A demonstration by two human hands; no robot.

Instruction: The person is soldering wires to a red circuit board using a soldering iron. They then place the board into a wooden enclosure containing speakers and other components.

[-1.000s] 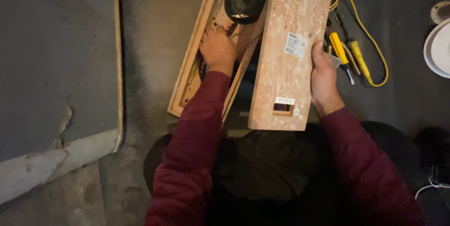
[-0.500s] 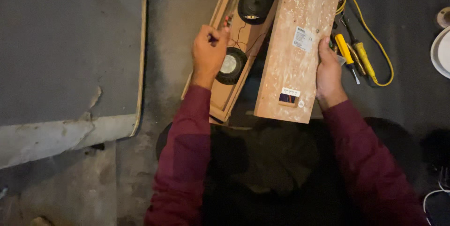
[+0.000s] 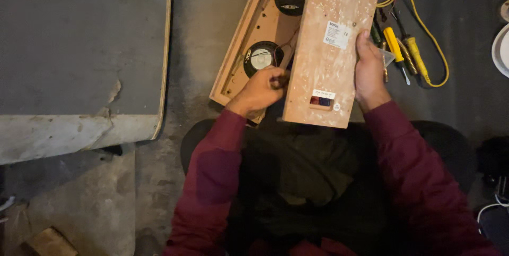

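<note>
Wooden speaker box (image 3: 249,49) lying open on the concrete floor (image 3: 201,28), right hand (image 3: 368,67) grip clasped on the edge of its raised back panel (image 3: 334,49), left hand (image 3: 260,90) grip pinching wires beside the small speaker (image 3: 261,58), yellow-handled tools (image 3: 403,54) nearby

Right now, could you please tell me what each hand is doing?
Left hand: closed on something small; cannot tell what.
Right hand: holding the wooden panel.

My open speaker cabinet (image 3: 249,49) lies at top centre of the frame, two speakers (image 3: 261,58) inside it. Its back panel (image 3: 331,44) stands along the cabinet's right edge — my left hand (image 3: 262,87) left of it, my right hand (image 3: 368,70) right. Screwdrivers (image 3: 395,46) lie further right; a flat board (image 3: 79,49) fills the upper left.
</note>
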